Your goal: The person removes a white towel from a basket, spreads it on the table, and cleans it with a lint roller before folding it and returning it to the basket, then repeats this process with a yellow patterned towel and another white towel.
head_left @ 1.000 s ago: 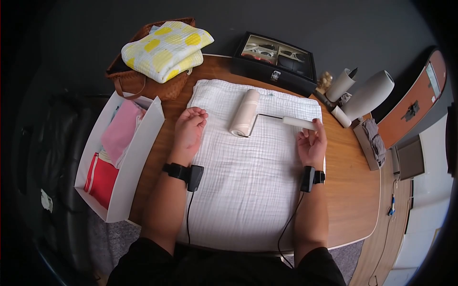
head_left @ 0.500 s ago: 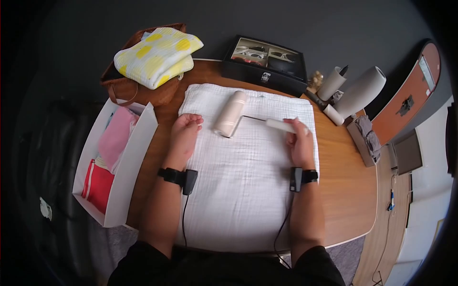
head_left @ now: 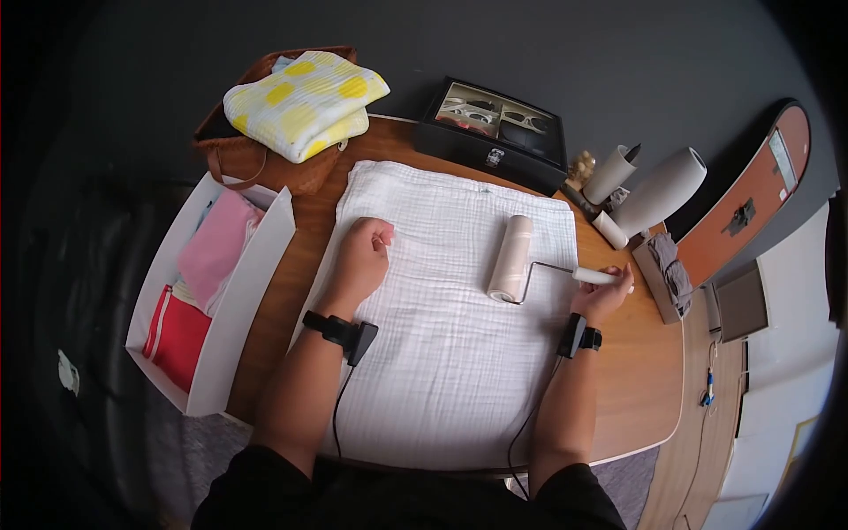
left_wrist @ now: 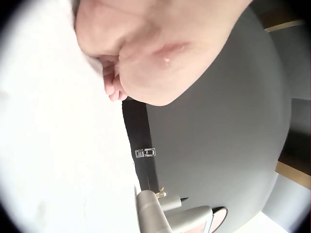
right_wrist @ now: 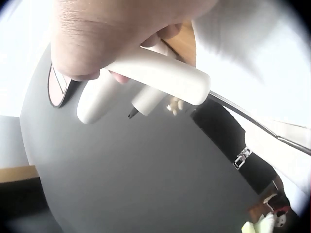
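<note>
My right hand (head_left: 601,299) grips the white handle (right_wrist: 163,75) of a lint roller (head_left: 512,258). Its pale sticky cylinder lies over the right part of a white muslin cloth (head_left: 424,371), with the bent metal rod reaching right to the handle. On the cloth's left side is my left hand (head_left: 362,258), its fingers curled in and nothing seen between them. From the left wrist, the curled fingertips (left_wrist: 115,90) show close against the white cloth.
A white box (head_left: 252,296) of folded pink and red cloths stands left. Behind it, a brown basket (head_left: 300,174) bears a yellow-spotted cloth (head_left: 305,102). A black glasses case (head_left: 481,150) sits at the back. White vessels (head_left: 658,194) and a small box (head_left: 658,274) line the right.
The lint roller has gone from the middle of the cloth to its right side, with my right hand moving right. My left hand has come rightward over the cloth, its fingers curled tighter.
</note>
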A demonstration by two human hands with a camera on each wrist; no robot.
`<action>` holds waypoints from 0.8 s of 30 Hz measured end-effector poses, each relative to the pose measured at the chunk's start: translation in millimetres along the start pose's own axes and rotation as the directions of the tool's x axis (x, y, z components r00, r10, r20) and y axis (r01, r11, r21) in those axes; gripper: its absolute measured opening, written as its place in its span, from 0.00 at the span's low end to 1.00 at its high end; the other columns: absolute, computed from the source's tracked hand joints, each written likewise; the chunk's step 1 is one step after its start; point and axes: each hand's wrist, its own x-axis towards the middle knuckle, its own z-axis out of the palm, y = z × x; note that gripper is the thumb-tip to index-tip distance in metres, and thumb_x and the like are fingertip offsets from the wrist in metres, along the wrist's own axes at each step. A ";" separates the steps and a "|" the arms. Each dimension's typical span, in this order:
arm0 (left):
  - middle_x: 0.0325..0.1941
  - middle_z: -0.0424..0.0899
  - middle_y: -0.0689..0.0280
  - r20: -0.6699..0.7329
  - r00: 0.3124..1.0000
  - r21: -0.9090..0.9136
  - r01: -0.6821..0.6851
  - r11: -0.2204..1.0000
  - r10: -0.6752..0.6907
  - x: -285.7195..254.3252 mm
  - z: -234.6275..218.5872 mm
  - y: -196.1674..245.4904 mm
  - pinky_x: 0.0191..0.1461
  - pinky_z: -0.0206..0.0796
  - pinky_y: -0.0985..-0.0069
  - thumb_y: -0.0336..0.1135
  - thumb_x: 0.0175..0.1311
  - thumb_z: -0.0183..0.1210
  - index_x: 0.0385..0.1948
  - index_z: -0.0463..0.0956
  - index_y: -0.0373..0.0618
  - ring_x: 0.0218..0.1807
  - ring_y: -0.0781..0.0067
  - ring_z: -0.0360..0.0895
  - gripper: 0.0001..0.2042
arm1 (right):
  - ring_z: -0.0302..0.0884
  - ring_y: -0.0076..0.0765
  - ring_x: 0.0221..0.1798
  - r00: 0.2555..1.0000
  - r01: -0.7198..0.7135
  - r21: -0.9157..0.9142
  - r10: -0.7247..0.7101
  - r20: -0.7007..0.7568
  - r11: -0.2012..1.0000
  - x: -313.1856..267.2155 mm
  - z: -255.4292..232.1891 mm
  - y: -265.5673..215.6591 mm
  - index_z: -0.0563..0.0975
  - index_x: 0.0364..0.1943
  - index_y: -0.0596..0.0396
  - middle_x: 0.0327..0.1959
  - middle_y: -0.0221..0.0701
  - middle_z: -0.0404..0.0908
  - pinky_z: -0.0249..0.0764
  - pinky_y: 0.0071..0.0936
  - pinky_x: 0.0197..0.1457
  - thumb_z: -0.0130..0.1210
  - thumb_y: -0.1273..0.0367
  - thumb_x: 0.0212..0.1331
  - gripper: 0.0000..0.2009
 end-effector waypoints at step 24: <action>0.92 0.50 0.54 0.196 0.981 0.734 -0.142 0.664 -0.007 -13.9 5.5 2.4 0.92 0.38 0.53 0.45 0.84 0.50 0.83 0.62 0.49 0.92 0.53 0.45 0.29 | 0.68 0.22 0.24 0.992 0.013 -0.149 0.006 0.128 0.989 21.6 -14.9 3.8 0.74 0.29 0.46 0.27 0.24 0.74 0.62 0.25 0.27 0.59 0.56 0.74 0.16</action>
